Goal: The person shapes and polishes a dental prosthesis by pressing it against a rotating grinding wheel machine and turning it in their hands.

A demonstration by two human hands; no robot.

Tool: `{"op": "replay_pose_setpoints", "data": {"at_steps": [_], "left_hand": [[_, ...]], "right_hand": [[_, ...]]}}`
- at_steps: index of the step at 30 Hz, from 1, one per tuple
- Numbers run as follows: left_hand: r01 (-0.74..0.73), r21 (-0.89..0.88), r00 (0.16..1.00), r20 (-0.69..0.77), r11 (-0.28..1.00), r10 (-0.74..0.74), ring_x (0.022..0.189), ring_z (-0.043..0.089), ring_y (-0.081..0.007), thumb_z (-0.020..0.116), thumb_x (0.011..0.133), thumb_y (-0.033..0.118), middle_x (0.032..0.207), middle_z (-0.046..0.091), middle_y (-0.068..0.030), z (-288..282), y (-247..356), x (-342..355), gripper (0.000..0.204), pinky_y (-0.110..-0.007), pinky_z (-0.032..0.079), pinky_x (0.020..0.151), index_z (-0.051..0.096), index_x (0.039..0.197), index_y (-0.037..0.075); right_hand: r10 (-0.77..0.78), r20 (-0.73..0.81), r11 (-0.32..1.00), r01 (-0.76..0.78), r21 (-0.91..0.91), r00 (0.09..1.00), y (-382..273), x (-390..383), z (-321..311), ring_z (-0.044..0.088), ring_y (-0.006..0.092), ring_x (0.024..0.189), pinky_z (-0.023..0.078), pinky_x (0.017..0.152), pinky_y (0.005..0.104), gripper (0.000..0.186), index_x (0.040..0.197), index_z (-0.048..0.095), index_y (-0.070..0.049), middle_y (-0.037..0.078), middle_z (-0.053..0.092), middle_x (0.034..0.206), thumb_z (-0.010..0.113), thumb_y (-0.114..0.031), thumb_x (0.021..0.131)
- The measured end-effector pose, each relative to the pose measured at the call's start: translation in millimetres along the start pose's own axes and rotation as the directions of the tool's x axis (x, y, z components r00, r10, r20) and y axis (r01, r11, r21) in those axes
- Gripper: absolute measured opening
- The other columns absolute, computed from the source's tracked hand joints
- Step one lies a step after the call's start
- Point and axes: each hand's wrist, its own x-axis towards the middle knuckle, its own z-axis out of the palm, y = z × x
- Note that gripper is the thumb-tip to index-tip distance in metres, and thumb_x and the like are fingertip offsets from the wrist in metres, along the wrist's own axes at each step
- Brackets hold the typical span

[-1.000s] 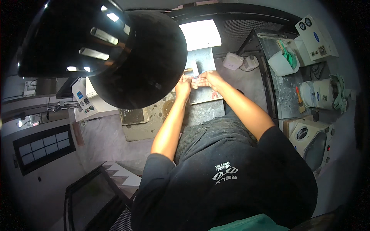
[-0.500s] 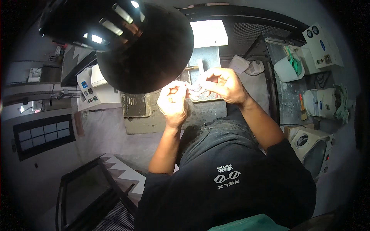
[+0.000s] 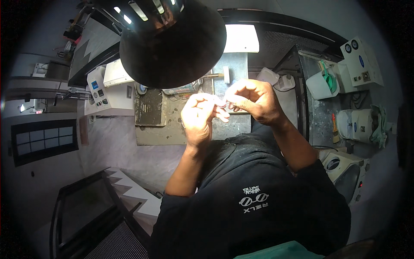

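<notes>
Under the bright light, my left hand and my right hand meet fingertip to fingertip above the work table. Thumb and fingers of each are pinched together. Something small may sit between them, but glare and the fingers hide what it is. Just beyond the hands, a tool with a white head and a thin brownish handle lies on a metal surface. A dark, rough square slab is to the left of my left hand.
A large black lamp shade hangs over the table's far left. White machines with dials stand at left. To the right are white jugs, a white container with a green scoop and a brush. A zigzag-edged white panel is lower left.
The view has shifted, so the lamp shade sits higher and more of the table beyond my left hand shows. My fingertips stay together; some left fingers have spread slightly.
</notes>
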Motion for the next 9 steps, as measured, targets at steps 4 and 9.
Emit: {"op": "replay_pose_setpoints", "data": {"at_steps": [4,9], "left_hand": [[0.014,-0.002,1.0,-0.006,1.0,-0.014,0.068,0.069,-0.026,0.054,0.098,0.005,0.091,0.067,-0.0225,2.6,2.1,-3.6,0.013,-0.035,0.059,0.058,0.054,0.102,-0.007],[0.049,0.026,0.999,0.005,0.998,-0.049,0.067,0.068,-0.0258,0.055,0.097,0.008,0.094,0.066,-0.0215,1.2,0.6,-6.6,0.016,-0.035,0.059,0.059,0.053,0.107,-0.006]], "right_hand": [[-0.001,-0.016,1.0,0.001,-0.003,1.0,-1.3,-2.8,-0.3,0.067,0.0121,0.082,0.055,0.075,0.0259,0.01,0.1,0.065,0.004,0.008,0.069,0.089,0.062,0.002,0.091],[0.025,-0.013,0.998,-0.025,0.051,1.0,-3.3,-7.4,-0.4,0.067,0.0121,0.086,0.054,0.081,0.0261,0.012,0.1,0.066,0.003,0.008,0.07,0.093,0.067,-0.004,0.091]]}}
